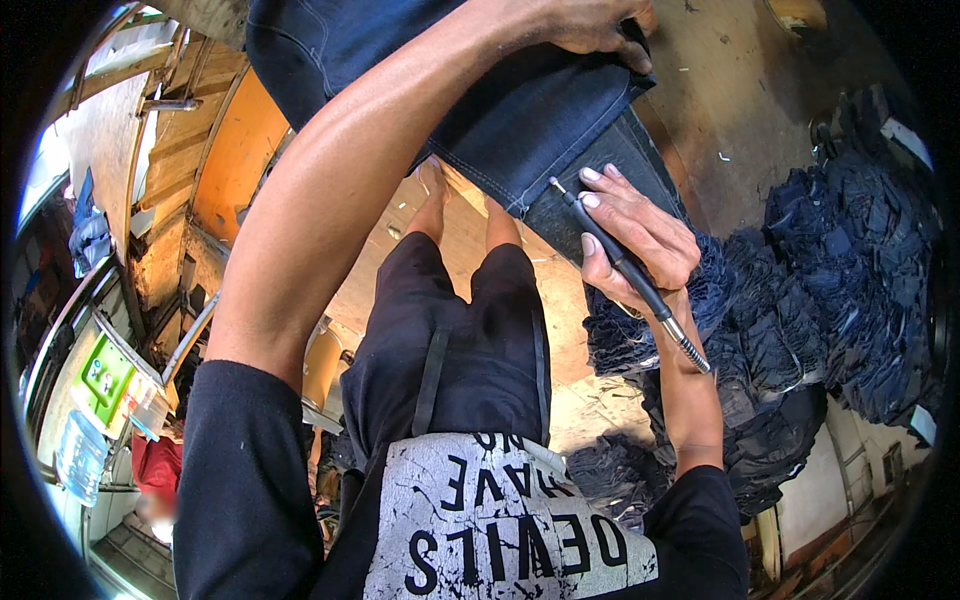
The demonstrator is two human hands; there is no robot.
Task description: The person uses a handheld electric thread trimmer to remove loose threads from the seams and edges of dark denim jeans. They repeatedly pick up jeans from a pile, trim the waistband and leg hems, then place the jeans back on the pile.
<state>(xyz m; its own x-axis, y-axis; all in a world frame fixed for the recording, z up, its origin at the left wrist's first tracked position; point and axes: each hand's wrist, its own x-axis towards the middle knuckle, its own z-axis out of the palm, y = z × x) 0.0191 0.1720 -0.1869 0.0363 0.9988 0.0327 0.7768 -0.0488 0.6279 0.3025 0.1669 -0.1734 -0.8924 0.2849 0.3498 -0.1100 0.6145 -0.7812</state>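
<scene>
A length of dark blue denim (480, 110) with pale stitching spreads across the top middle, over a dark grey flat panel (565, 220) whose end sticks out below its edge. My left hand (595, 25) is at the far edge of the denim, fingers curled over it, partly cut off by the frame. Lower right, my right hand (645, 240) is closed around a slim black pen-like tool (625, 265) with a silver tip and a coiled silver tail. The tip is close to the stitched edge; whether it touches the cloth I cannot tell.
Heaped dark denim pieces (850, 270) fill the right side, with more black cloth (620, 470) below. A light brown wooden floor (350, 270) lies under my legs. At the left are a green tray (100, 380), a clear plastic bottle (82, 458) and an orange board (240, 150).
</scene>
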